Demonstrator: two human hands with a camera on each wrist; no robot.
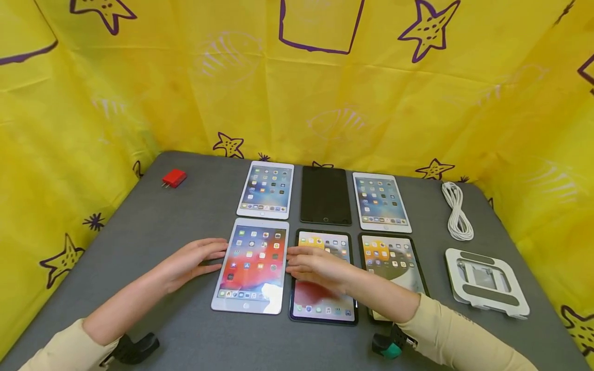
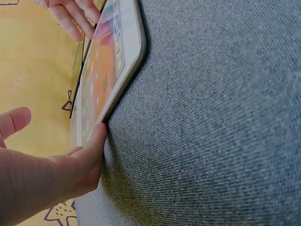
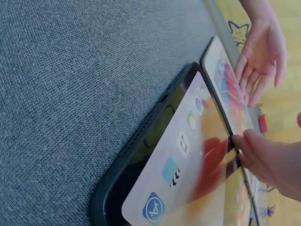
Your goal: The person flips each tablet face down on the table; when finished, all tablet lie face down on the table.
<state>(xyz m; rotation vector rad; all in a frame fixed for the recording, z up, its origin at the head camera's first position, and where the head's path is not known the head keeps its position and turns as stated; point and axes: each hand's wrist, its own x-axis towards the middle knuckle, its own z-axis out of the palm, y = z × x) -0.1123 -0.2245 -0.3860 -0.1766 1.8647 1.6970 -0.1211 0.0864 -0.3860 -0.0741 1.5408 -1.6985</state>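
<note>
A white tablet [image 1: 252,263] with a lit red-and-blue home screen lies face up at the front left of the row. My left hand [image 1: 192,262] is at its left side, fingers fairly straight and fingertips right at the edge. In the left wrist view, a fingertip [image 2: 99,132] meets the tablet's side edge. Across from it, my right hand [image 1: 320,268] reaches over a dark-framed tablet [image 1: 320,309] with a lit screen. Its extended fingertips are at the white tablet's right edge. Part of the dark-framed tablet is hidden beneath the right hand and forearm.
Behind lie two white tablets [image 1: 265,188] [image 1: 381,201] with a black-screened tablet [image 1: 326,196] between them. Another dark-framed tablet [image 1: 394,257] lies front right. Farther right are a coiled white cable [image 1: 458,216] and a folded stand [image 1: 487,296]. A red charger plug [image 1: 174,178] sits back left.
</note>
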